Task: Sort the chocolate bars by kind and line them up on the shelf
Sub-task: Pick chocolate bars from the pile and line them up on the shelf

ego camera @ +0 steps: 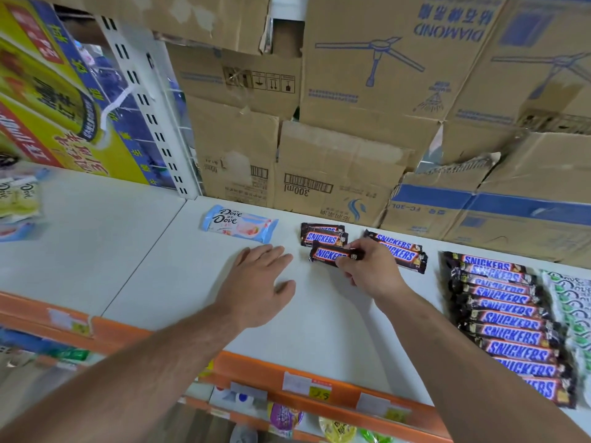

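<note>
One Snickers bar [324, 254], end hidden, seemingly pinched by right hand [371, 270].

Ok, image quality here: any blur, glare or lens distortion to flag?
Head view: centre sharp, lettering on the Snickers bar in the right hand reads clearly; Dove packs at the far left edge are smeared; wide-angle distortion tilts the cartons and slants the shelf; light soft and even, faint shadow under the left hand.
</note>
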